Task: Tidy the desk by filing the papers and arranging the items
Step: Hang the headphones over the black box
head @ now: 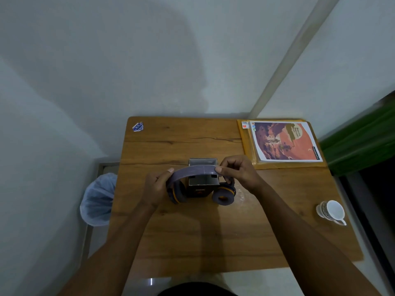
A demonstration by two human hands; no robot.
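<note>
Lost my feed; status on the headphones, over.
Gripping the headphones by the band: left hand, right hand. Band arches over the open box, earcups either side. The cup sits far right, clear.

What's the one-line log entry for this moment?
left hand: holds headphones band; right hand: pinches band; headphones: over open box; papers: in folder, far right corner; cup: right edge

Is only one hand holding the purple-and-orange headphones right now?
No, the left hand and the right hand both grip the headband of the purple-and-orange headphones over the small open dark box.
</note>
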